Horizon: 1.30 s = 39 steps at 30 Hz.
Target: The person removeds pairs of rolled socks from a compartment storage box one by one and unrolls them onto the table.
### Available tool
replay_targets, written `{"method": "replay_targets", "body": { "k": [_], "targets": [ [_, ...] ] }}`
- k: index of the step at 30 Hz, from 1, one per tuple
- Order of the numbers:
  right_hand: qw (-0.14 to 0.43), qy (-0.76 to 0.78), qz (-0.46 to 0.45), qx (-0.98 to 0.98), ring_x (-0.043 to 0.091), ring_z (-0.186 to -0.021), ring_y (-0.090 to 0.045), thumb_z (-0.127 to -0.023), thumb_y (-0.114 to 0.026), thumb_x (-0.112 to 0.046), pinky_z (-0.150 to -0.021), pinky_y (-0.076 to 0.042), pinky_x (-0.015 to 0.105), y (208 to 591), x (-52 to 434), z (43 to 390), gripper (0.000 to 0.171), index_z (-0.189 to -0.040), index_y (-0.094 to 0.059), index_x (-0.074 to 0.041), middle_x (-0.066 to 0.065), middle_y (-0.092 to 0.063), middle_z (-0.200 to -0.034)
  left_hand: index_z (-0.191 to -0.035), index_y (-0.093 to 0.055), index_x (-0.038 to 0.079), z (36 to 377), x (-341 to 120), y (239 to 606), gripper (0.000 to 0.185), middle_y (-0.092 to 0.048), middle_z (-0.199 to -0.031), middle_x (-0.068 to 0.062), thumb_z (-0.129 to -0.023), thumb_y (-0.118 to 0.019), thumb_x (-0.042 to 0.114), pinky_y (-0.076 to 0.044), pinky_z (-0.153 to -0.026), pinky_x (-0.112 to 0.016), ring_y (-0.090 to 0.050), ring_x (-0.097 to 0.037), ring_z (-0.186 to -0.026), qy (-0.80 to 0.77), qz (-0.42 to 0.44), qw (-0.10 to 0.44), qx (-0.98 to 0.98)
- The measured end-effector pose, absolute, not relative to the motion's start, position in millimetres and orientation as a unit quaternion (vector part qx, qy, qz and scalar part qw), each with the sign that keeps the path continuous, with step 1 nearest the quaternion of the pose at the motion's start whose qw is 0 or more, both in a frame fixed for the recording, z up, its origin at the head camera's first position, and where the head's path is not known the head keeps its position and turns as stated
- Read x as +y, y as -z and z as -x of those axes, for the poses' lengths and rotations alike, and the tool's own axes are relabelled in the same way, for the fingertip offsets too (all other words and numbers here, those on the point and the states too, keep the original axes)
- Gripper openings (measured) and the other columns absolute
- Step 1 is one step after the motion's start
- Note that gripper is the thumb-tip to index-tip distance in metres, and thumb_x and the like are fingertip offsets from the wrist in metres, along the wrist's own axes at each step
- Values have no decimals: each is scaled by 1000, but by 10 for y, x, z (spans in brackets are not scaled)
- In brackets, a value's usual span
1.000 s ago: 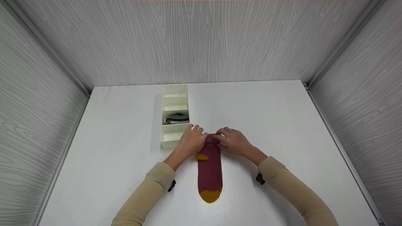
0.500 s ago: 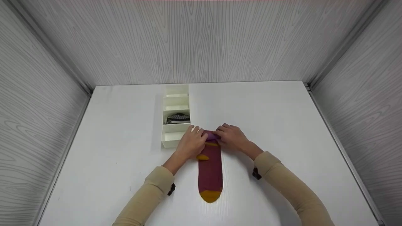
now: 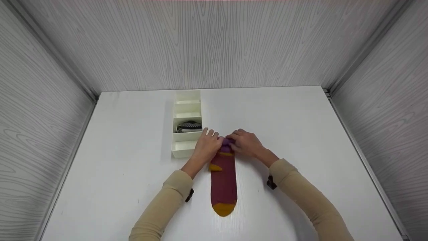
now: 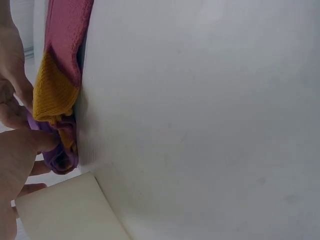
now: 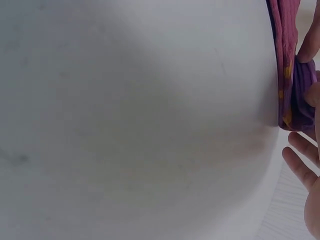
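On the white worktop (image 3: 301, 134) a maroon sock (image 3: 223, 180) lies flat and lengthwise, its mustard toe nearest the person and its purple cuff end farthest away. Both hands meet at that far end: the left hand (image 3: 206, 147) has its fingers curled round the left side of the cuff, with the thumb pressed against the purple fabric in the left wrist view (image 4: 30, 142), and the right hand (image 3: 245, 144) pinches the rolled purple cuff from the right side. A mustard heel patch shows just below the left hand. Just beside the left hand stands a cream divided box (image 3: 186, 110), set lengthwise away from the person; a striped black-and-white sock (image 3: 189, 126) sits in its third compartment from the far end.
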State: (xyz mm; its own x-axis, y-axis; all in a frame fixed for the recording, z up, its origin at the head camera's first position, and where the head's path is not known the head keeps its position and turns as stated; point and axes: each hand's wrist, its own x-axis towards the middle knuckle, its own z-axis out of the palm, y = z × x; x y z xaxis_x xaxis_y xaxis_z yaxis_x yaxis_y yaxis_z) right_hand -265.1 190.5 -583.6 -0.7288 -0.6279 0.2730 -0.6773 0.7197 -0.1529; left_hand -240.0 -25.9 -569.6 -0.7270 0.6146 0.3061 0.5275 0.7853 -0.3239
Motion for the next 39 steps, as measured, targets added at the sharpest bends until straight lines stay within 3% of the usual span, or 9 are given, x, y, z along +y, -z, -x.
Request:
{"method": "replay_targets", "body": {
  "k": [9, 16, 24, 29, 39],
  "targets": [
    [156, -86, -390, -904, 24, -104, -70, -87, -84, -19, -81, -63, 39, 5829, 1966, 2655, 36, -122, -75, -14, 5, -73, -117, -101, -75, 14, 2482, -211, 5715, 14, -76, -98, -6, -101, -61, 14, -52, -98, -43, -70, -26, -97, -105, 299, 193, -929],
    [196, -27, -402, -894, 22, -100, -71, -92, -80, -15, -83, -63, 35, 5841, 1953, 2744, 26, -117, -77, -13, 4, -76, -110, -104, -75, 13, 2452, -212, 5656, 17, -76, -103, -6, -103, -59, 19, -52, -101, -44, -69, -26, -102, -111, 300, 170, -932],
    [157, -76, -363, -915, 21, -94, -72, -98, -74, -24, -79, -63, 34, 5807, 1921, 2862, 19, -112, -81, -13, 3, -80, -104, -109, -73, 11, 2262, -300, 5583, 21, -75, -112, -8, -105, -60, 26, -53, -105, -44, -69, -27, -109, -92, 343, 176, -918],
    [126, -101, -330, -930, 22, -94, -71, -99, -73, -23, -77, -62, 38, 5774, 1884, 2938, 18, -113, -80, -13, 4, -80, -105, -106, -73, 13, 2106, -345, 5591, 23, -74, -108, -6, -104, -64, 34, -54, -101, -42, -68, -26, -107, -84, 380, 194, -901],
    [166, -76, -308, -934, 23, -89, -67, -98, -75, -21, -71, -60, 37, 5786, 1818, 2962, 14, -110, -77, -13, 6, -70, -102, -107, -73, 15, 1828, -448, 5684, 40, -73, -104, -2, -100, -65, 54, -56, -95, -37, -66, -21, -101, -65, 426, 169, -887]
  ]
}}
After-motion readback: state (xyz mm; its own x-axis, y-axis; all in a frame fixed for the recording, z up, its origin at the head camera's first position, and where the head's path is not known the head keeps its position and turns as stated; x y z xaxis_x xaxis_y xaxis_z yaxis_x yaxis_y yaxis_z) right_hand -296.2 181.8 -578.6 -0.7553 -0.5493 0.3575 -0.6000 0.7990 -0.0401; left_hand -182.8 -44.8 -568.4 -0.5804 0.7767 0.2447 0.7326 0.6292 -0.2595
